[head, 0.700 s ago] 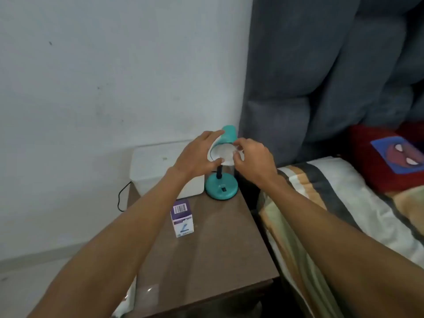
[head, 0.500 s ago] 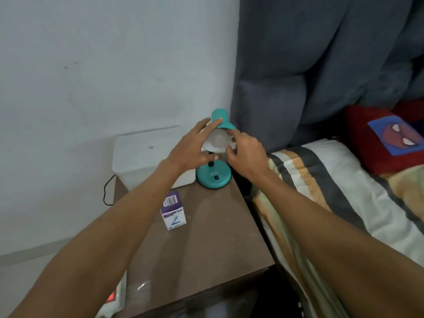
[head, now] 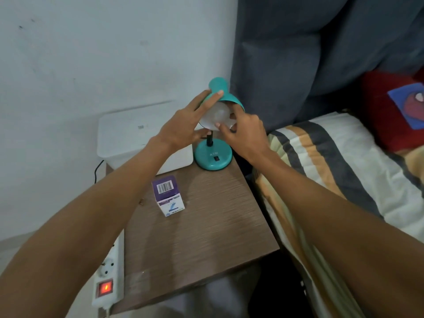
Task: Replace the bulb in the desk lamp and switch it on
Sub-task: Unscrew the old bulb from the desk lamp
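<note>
Partly hidden, bulb [head: 219, 114] pinched by right hand [head: 244, 131] — left hand [head: 181, 127] grips lamp shade [head: 220, 92].

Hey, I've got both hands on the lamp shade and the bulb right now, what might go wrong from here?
1. The power strip switch glows red, so the socket may be live while your right hand fingers reach inside the shade around the bulb.
2. The lamp base sits near the nightstand corner beside the bed; twisting might tip it off, though your left hand steadies the shade.
</note>
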`<state>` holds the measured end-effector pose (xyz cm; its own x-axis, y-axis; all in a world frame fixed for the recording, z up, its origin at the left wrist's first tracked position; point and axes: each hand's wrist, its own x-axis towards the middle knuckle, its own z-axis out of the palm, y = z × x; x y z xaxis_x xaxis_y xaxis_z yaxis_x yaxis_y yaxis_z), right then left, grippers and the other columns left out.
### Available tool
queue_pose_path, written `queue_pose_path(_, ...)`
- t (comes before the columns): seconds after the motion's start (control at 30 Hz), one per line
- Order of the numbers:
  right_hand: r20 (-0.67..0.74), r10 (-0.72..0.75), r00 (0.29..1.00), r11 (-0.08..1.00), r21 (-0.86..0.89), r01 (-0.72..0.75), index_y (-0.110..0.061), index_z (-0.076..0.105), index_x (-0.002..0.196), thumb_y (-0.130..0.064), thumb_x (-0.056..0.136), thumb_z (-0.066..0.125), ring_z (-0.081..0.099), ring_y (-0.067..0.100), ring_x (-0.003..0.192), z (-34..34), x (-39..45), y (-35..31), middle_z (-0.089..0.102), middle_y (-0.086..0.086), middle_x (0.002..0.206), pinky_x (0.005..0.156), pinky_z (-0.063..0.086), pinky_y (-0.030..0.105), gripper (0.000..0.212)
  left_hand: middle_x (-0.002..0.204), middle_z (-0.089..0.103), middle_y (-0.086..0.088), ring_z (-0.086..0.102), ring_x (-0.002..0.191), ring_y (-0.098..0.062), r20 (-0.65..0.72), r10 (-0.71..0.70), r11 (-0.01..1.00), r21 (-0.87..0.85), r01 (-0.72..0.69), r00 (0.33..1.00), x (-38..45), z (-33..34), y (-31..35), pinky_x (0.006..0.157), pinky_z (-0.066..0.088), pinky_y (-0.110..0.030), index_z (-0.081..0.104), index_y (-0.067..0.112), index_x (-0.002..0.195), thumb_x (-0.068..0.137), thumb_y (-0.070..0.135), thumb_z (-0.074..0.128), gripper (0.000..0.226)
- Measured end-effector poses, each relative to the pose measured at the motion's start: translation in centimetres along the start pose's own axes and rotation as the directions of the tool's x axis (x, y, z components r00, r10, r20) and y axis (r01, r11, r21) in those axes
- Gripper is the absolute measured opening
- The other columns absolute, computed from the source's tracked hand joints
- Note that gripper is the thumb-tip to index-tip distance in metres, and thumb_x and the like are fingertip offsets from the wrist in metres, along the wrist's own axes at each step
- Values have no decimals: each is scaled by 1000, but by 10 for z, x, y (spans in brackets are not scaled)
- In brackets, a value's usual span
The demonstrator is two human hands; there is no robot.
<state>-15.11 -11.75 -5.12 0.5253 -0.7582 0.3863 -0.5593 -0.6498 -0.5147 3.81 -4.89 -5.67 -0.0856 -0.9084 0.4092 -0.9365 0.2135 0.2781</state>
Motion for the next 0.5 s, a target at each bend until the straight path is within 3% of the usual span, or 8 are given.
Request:
queue_pose_path(0.27,14,-2,1000,993,120,1,-15,53,135,-41,90,68,72,27,93,1,4,9,73,6,114,86,59,40,54,168,28,-11,55,133,-44,13,34,999,38,-34,999,5,2,1,105,53,-54,17,36,161,89,18,79,96)
queue_pose_path(0.43,12,169,986,891,427,-158,-17,54,134,-45,86,75,69,13,101,12,-5,-6,69,-2,119,89,57,24,60,165,32,-14,56,133,-43,1,26,998,53,-25,1000,4,4,5,105,54,-52,17,35,159,89,20,80,96)
queue_pose_path(0.5,-28,247,969,840,505,-200,-17,57,131,-46,86,76,68,11,102,17,-5,-15,70,-3,116,90,57,24,57,165,33,-15,56,134,-43,-2,22,998,53,-22,1000,3,3,5,106,53,-51,18,34,160,88,18,81,97)
